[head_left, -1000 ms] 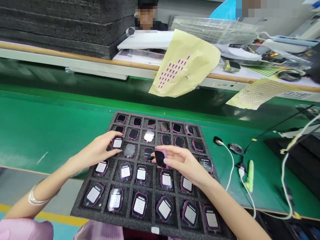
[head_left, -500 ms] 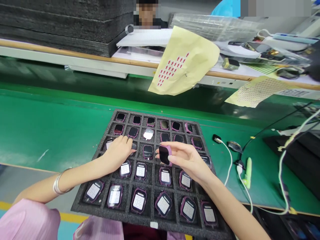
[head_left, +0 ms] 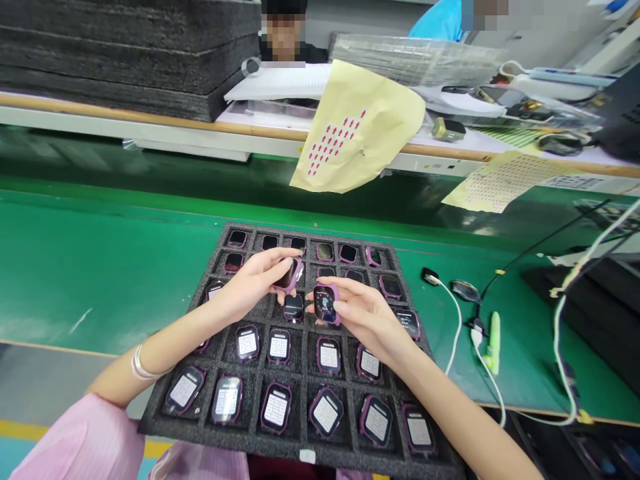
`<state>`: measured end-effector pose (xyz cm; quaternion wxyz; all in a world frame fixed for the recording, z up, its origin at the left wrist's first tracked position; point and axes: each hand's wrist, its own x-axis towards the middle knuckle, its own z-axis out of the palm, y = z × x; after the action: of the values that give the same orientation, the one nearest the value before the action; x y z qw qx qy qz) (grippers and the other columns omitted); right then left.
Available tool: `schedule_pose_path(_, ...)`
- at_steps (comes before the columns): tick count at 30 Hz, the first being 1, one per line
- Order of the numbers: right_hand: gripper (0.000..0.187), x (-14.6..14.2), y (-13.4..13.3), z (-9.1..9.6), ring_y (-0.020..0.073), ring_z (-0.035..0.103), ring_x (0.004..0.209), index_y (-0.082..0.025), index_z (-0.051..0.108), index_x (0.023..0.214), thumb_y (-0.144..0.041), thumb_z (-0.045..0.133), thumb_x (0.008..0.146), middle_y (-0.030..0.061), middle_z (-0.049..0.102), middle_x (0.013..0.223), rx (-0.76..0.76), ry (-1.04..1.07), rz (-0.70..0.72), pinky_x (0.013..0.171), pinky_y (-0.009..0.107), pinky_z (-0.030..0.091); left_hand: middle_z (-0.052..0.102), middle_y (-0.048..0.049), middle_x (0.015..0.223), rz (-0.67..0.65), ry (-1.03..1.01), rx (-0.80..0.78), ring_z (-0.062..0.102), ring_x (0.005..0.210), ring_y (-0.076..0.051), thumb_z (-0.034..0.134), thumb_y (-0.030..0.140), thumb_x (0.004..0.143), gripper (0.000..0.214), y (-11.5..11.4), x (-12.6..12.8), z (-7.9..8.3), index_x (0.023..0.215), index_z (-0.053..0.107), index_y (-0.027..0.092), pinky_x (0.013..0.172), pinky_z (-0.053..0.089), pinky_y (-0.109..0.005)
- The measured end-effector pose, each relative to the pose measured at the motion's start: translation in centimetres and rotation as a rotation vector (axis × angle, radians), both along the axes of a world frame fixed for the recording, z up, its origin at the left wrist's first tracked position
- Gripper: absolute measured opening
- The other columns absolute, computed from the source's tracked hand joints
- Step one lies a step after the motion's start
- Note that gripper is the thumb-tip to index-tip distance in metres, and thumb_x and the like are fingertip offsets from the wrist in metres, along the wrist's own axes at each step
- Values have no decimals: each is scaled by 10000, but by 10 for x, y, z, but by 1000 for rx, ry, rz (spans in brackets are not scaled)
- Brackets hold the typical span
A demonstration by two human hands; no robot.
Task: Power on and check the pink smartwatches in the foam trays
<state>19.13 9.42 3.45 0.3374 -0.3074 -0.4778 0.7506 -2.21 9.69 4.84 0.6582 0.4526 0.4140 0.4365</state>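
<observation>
Below my hands lies a black foam tray [head_left: 295, 445] divided into square compartments, with purple-framed smartwatch bodies in them. My left hand [head_left: 263, 275] is closed on one purple smartwatch [head_left: 289, 275], lifted above the tray and tilted, its screen dark. To its right, my right hand [head_left: 357, 305] pinches another purple smartwatch [head_left: 326, 304] by its edges; its screen is lit with a small picture. Watches in the nearer rows, such as a lit watch [head_left: 276, 407], show white screens with text. In the far rows, the screens, like that of a dark watch [head_left: 348, 253], are mostly black.
Stacked black foam trays [head_left: 110, 60] stand on the shelf at the back left. A yellow sheet with red arrows [head_left: 350, 133] hangs from the shelf edge. White cables [head_left: 456, 313] and a green pen-like object [head_left: 495, 340] lie on the right. A person [head_left: 284, 40] sits beyond the shelf.
My left hand has risen from a tray compartment and moved right, now with a smartwatch in it. The screen of the watch in my right hand has gone from dark to lit.
</observation>
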Motion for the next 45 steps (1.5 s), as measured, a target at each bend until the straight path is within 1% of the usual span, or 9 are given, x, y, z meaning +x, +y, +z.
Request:
schedule_pose_path(6, 348, 2, 1, -4, 268, 642, 1020, -221, 642, 1143, -255, 706, 803, 103, 688, 1099, 26, -17, -3, 827, 400, 531, 513, 33, 692, 19, 242, 138, 446, 466, -67, 623, 218, 779, 384, -1, 0, -7, 1150, 559, 142, 445, 370, -207)
schedule_pose_path(9, 345, 3, 1, -4, 270, 640, 1022, -220, 645, 1139, -243, 708, 801, 104, 693, 1078, 27, -8, -17, 811, 389, 532, 589, -2, 812, 42, 421, 289, 552, 649, -119, 553, 107, 749, 322, -2, -4, -17, 1063, 598, 161, 605, 439, -241)
schedule_pose_path(12, 350, 2, 1, -4, 265, 649, 996, -221, 642, 1149, -248, 701, 805, 103, 695, 1071, 20, -18, -29, 798, 390, 537, 622, -37, 999, 36, 568, 430, 580, 879, -181, 554, 112, 746, 367, -7, -4, -24, 1108, 556, 178, 804, 447, -298)
schedule_pose_path(16, 364, 1, 2, -4, 264, 650, 985, -223, 641, 1155, -268, 705, 800, 103, 690, 1083, 8, -35, -44, 812, 410, 534, 610, -56, 1012, 10, 656, 496, 581, 929, -217, 598, 195, 762, 498, -15, 0, -29, 1232, 433, 190, 812, 458, -321)
schedule_pose_path(23, 345, 1, 4, -6, 260, 647, 982, -229, 654, 1137, -261, 707, 798, 91, 694, 1076, 44, -71, -52, 828, 403, 520, 607, -69, 1030, -4, 659, 556, 579, 946, -222, 543, 162, 795, 371, -18, 1, -28, 1159, 475, 188, 857, 454, -338)
schedule_pose_path(27, 315, 4, 4, -3, 221, 658, 902, -214, 680, 1094, -233, 722, 782, 77, 712, 1002, 105, -148, -66, 748, 314, 516, 599, -58, 1029, -65, 634, 583, 571, 953, -209, 522, 152, 809, 305, -18, -1, -27, 1110, 507, 192, 873, 439, -326)
schedule_pose_path(32, 326, 5, 4, 1, 237, 659, 923, -217, 681, 1090, -252, 729, 770, 77, 716, 991, 139, -186, -71, 710, 307, 519, 595, -56, 1049, -67, 621, 558, 560, 987, -212, 520, 138, 804, 347, -18, -3, -27, 1144, 483, 197, 900, 421, -331)
schedule_pose_path(38, 307, 5, 4, 5, 232, 658, 945, -223, 676, 1093, -243, 713, 789, 73, 712, 1022, 161, -200, -55, 711, 294, 519, 581, -31, 965, 6, 610, 553, 556, 877, -177, 508, 126, 801, 295, -18, -6, -23, 1088, 488, 190, 818, 433, -287)
schedule_pose_path(45, 312, 10, 1, 8, 216, 661, 951, -217, 665, 1108, -215, 705, 798, 74, 710, 1028, 165, -167, -16, 782, 300, 530, 574, -4, 929, 3, 607, 570, 547, 837, -147, 520, 90, 766, 306, -18, -8, -24, 1053, 503, 195, 781, 433, -253)
